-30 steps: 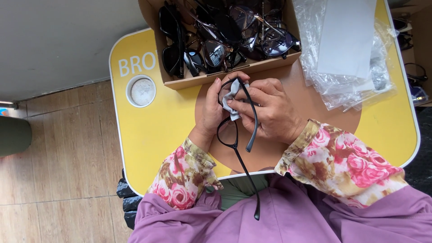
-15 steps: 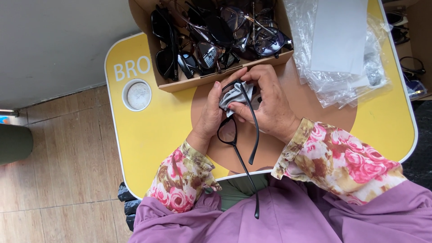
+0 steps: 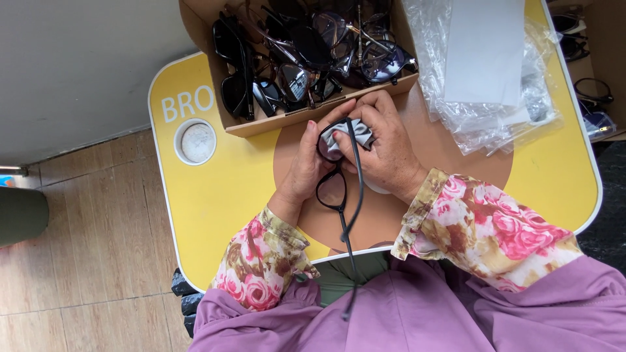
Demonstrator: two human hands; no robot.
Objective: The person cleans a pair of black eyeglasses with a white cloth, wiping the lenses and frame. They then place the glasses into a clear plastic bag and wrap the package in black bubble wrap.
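1. Purple cloth and flowery pink sleeves fill the bottom edge, closest to the camera.
2. One black arm of the glasses (image 3: 339,189) hangs down past the table edge over the purple lap. The glasses run long-ways up and down, arms toward the person, lenses toward the box.
3. The left hand (image 3: 306,166) is wrapped around the left side of the frame, holding it above the brown circle on the yellow table (image 3: 215,195).
4. The right hand (image 3: 385,146) pinches a small grey cloth (image 3: 342,137) tight against the upper lens.
5. A white round cup spot (image 3: 197,141) sits in the table, left of the hands.
6. Just past the fingers stands a cardboard box (image 3: 261,120) full of dark glasses.
7. Right of the box lies a crinkly clear plastic bag pile (image 3: 482,98) with a white sheet on top.
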